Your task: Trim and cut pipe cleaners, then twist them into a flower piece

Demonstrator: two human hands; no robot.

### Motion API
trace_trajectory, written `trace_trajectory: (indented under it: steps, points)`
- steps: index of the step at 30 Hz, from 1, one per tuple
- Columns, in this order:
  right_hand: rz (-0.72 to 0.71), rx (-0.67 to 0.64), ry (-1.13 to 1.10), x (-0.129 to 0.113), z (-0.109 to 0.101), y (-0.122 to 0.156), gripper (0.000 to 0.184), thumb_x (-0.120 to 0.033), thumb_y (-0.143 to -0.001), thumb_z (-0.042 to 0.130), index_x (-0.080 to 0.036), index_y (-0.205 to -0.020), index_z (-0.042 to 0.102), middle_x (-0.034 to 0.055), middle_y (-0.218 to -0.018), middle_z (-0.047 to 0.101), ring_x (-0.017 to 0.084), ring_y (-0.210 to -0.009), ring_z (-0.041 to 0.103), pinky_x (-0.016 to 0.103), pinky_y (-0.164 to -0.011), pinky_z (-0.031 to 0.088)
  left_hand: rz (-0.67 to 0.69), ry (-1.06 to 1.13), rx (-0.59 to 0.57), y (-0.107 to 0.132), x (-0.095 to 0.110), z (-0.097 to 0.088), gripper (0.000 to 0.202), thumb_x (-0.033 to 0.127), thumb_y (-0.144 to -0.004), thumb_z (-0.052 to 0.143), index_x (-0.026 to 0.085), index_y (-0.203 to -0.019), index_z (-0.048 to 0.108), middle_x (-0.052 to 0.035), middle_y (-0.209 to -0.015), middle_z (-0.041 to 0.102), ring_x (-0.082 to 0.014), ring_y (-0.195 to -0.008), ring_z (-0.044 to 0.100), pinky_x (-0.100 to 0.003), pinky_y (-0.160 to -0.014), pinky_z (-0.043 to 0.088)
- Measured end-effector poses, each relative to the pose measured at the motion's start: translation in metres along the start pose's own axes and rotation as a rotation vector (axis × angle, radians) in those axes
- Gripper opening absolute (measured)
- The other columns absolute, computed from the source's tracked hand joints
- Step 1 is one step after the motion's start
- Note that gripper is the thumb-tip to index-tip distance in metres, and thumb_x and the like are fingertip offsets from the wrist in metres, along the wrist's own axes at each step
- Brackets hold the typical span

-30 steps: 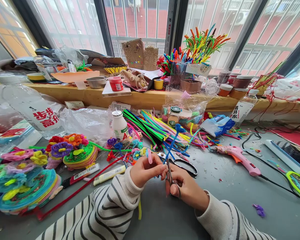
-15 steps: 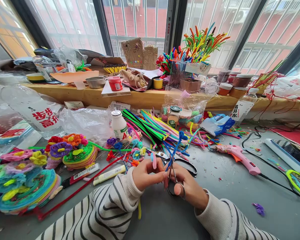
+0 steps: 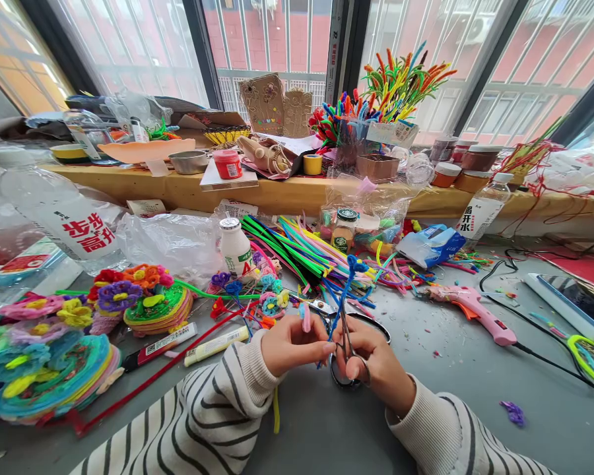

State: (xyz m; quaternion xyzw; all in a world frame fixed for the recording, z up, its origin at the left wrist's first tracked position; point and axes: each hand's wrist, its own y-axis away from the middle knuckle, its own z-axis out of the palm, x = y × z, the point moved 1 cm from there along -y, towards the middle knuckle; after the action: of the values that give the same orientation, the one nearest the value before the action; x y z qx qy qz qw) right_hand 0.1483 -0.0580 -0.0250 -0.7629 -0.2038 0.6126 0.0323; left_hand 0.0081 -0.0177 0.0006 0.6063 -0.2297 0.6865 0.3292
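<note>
Between finger and thumb, my left hand (image 3: 294, 346) pinches a blue pipe cleaner (image 3: 347, 290) whose upper end is curled into small loops. A short pink piece (image 3: 305, 316) also shows at the left fingers. My right hand (image 3: 376, 363) is closed on small metal scissors (image 3: 346, 340), with thumb and fingers at the handle loops and the blades pointing up beside the blue stem. Behind my hands lies a larger pair of scissors with black handles (image 3: 376, 323), partly hidden. Bundled pipe cleaners (image 3: 287, 247) spread across the table beyond.
Fuzzy flower pieces (image 3: 54, 369) and glue tubes (image 3: 216, 346) lie on the left. A white bottle (image 3: 235, 247) and a glass jar (image 3: 344, 231) stand behind. To the right are a pink glue gun (image 3: 475, 313) with its cord and a phone (image 3: 571, 307).
The blue pipe cleaner has shifted slightly and its lower end now shows below the left fingers. The small scissors have turned a little beside it; my right hand has moved slightly right.
</note>
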Motion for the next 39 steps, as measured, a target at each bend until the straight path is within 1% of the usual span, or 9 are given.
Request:
trace_trajectory:
  steps: [5,9,13,18,21,26,30,34,39]
  points:
    - [0.009,-0.011,0.103,-0.0005,0.0029,0.0011,0.057,-0.069,-0.057,0.040,-0.015,-0.049,0.055,0.0016,-0.066,0.043,0.014,-0.061,0.042,0.025,-0.054,0.035,0.008,0.108,0.023,-0.0007,0.0007,-0.0005,0.022,0.026,-0.055,0.067,0.012,-0.060,0.051,0.0017,-0.052,0.056,-0.0074,-0.048,0.051,-0.021,-0.049,0.039]
    - [0.014,-0.028,0.125,0.0012,0.0042,0.0020,0.057,-0.069,-0.060,0.037,-0.015,-0.051,0.055,0.0020,-0.066,0.044,0.014,-0.062,0.043,0.025,-0.055,0.035,0.022,0.155,0.037,-0.0019,-0.0025,-0.0030,0.021,0.024,-0.056,0.067,0.012,-0.057,0.049,0.0021,-0.049,0.057,-0.0081,-0.046,0.052,-0.021,-0.047,0.040]
    - [0.003,-0.070,0.122,0.0013,0.0043,0.0028,0.060,-0.070,-0.061,0.031,-0.015,-0.052,0.053,0.0026,-0.070,0.043,0.014,-0.063,0.042,0.027,-0.061,0.036,0.053,0.142,0.047,-0.0025,-0.0034,-0.0053,0.020,0.023,-0.057,0.065,0.012,-0.055,0.049,0.0026,-0.047,0.056,-0.0079,-0.045,0.051,-0.020,-0.045,0.039]
    - [-0.016,-0.150,0.111,-0.0044,0.0047,0.0017,0.064,-0.072,-0.060,0.026,-0.015,-0.060,0.055,0.0019,-0.072,0.042,0.011,-0.056,0.037,0.027,-0.062,0.037,0.070,0.107,0.048,-0.0026,-0.0028,-0.0067,0.020,0.023,-0.059,0.064,0.012,-0.052,0.049,0.0022,-0.046,0.056,-0.0076,-0.044,0.051,-0.020,-0.045,0.038]
    - [-0.014,-0.165,0.099,-0.0068,0.0056,0.0010,0.064,-0.071,-0.061,0.027,-0.015,-0.060,0.056,0.0017,-0.072,0.041,0.011,-0.056,0.036,0.027,-0.062,0.037,0.074,0.112,0.015,-0.0020,-0.0027,-0.0054,0.019,0.022,-0.061,0.063,0.012,-0.053,0.049,0.0019,-0.047,0.056,-0.0082,-0.044,0.052,-0.020,-0.046,0.039]
    - [-0.021,-0.138,0.091,-0.0057,0.0069,0.0026,0.064,-0.072,-0.059,0.029,-0.015,-0.062,0.059,0.0010,-0.068,0.039,0.011,-0.054,0.035,0.026,-0.061,0.038,0.038,0.125,-0.068,-0.0005,-0.0031,-0.0017,0.019,0.022,-0.064,0.060,0.013,-0.054,0.046,0.0019,-0.046,0.056,-0.0099,-0.044,0.054,-0.021,-0.045,0.039]
    - [-0.014,-0.088,0.101,-0.0028,0.0078,0.0041,0.064,-0.072,-0.057,0.030,-0.015,-0.060,0.059,0.0012,-0.066,0.041,0.011,-0.055,0.037,0.025,-0.060,0.038,0.042,0.104,-0.050,-0.0009,-0.0031,-0.0014,0.020,0.022,-0.063,0.061,0.012,-0.053,0.046,0.0018,-0.046,0.055,-0.0077,-0.043,0.051,-0.020,-0.044,0.038]
    - [-0.009,-0.030,0.095,-0.0021,0.0090,0.0041,0.061,-0.071,-0.057,0.033,-0.015,-0.052,0.057,0.0014,-0.063,0.043,0.012,-0.057,0.041,0.024,-0.058,0.038,0.053,0.108,-0.049,-0.0014,-0.0020,-0.0010,0.021,0.022,-0.063,0.061,0.012,-0.053,0.046,0.0012,-0.046,0.055,-0.0076,-0.042,0.051,-0.019,-0.043,0.037]
    - [0.000,0.037,0.106,-0.0042,0.0101,0.0028,0.057,-0.069,-0.056,0.040,-0.014,-0.046,0.054,0.0012,-0.060,0.043,0.011,-0.053,0.039,0.023,-0.048,0.033,0.046,0.131,-0.042,-0.0005,-0.0011,-0.0011,0.022,0.025,-0.062,0.061,0.012,-0.054,0.046,0.0007,-0.046,0.056,-0.0079,-0.042,0.051,-0.019,-0.042,0.038]
